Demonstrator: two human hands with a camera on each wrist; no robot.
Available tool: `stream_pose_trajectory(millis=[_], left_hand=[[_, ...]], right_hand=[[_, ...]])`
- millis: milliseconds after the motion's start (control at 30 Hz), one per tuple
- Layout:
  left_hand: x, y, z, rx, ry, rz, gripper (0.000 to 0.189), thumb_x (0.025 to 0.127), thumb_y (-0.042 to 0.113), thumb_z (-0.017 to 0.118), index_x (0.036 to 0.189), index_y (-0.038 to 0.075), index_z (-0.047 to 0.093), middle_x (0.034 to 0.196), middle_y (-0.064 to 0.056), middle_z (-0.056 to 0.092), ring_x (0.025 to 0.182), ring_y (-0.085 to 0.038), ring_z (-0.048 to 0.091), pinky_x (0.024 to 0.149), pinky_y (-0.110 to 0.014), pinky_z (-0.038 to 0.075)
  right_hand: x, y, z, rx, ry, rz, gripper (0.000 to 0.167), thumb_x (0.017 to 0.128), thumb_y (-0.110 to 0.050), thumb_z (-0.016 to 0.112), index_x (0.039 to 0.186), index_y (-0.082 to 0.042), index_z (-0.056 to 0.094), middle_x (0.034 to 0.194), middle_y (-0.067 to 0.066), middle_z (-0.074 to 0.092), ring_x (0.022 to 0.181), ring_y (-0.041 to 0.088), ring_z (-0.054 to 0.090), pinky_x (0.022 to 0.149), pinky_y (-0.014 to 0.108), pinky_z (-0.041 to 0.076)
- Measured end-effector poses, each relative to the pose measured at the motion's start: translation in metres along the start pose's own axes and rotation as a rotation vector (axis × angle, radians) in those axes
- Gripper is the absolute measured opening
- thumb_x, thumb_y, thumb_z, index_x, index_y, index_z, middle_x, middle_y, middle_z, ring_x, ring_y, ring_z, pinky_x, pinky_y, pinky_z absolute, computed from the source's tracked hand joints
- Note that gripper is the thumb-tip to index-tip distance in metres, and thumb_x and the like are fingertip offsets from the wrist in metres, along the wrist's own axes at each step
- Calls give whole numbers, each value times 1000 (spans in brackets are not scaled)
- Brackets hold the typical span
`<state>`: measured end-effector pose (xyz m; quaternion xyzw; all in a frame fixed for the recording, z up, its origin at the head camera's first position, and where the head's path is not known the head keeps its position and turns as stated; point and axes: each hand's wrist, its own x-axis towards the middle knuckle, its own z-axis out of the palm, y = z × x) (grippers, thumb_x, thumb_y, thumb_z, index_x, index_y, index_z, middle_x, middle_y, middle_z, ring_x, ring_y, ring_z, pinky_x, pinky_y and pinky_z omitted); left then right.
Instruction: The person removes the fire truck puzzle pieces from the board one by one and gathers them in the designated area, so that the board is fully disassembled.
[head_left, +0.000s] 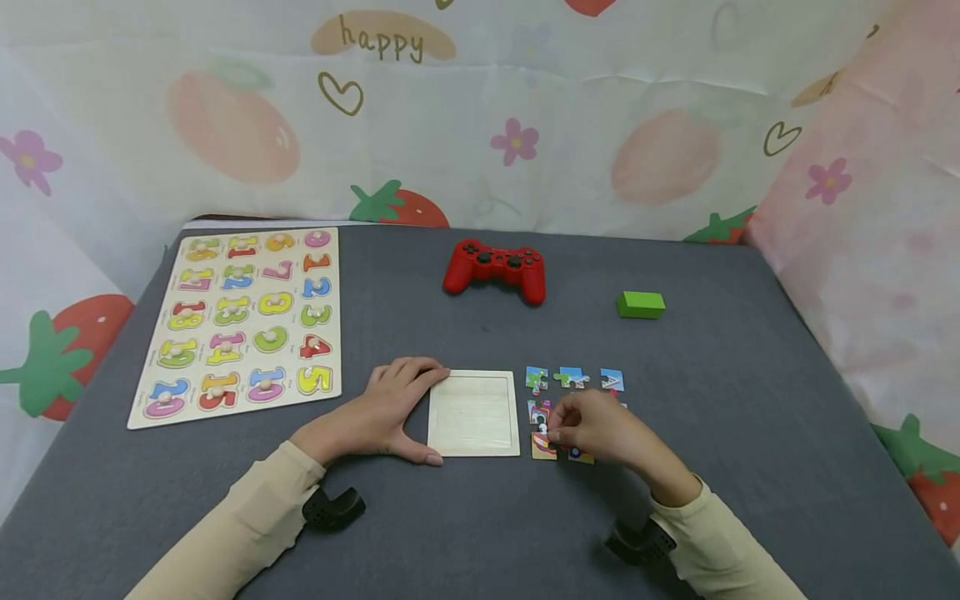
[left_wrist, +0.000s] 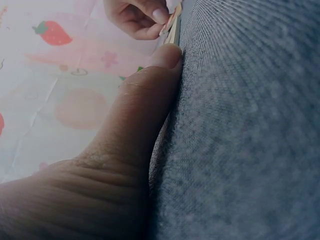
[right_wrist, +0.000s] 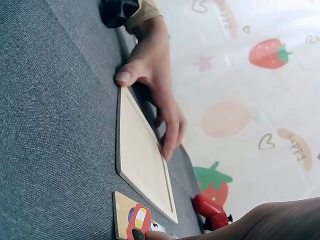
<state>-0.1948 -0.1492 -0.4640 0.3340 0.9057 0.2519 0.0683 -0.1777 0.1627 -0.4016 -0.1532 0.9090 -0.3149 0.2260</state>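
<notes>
A wooden puzzle tray (head_left: 474, 414), bare inside its raised rim, lies flat on the table. My left hand (head_left: 390, 412) holds it at its left side, thumb by the near corner and fingers by the far one; the right wrist view shows this left hand (right_wrist: 157, 85) on the tray (right_wrist: 142, 155). To the tray's right are several picture jigsaw pieces (head_left: 572, 377). Over them, my right hand (head_left: 603, 427) pinches a jigsaw piece, mostly hidden from above; the left wrist view shows the right hand (left_wrist: 137, 17) with its thin edge between thumb and finger.
A board of knobbed number shapes (head_left: 251, 325) lies at the left. Farther back are a red game controller (head_left: 495, 269) and a green block (head_left: 641, 305). A patterned cloth (head_left: 465, 108) hangs behind the grey table (head_left: 480, 525).
</notes>
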Motion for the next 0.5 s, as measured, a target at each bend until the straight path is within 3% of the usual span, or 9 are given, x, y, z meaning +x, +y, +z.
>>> stream_pose_trajectory(millis=[500], left_hand=[[0, 1, -1, 14, -1, 7, 105, 67, 70, 71, 147, 14, 35, 144, -4, 36, 134, -22, 27, 102, -49, 23]], right_hand=[[0, -2, 2, -37, 79, 41, 10, 83, -7, 73, 78, -8, 64, 66, -1, 59, 59, 11, 51, 54, 28, 42]])
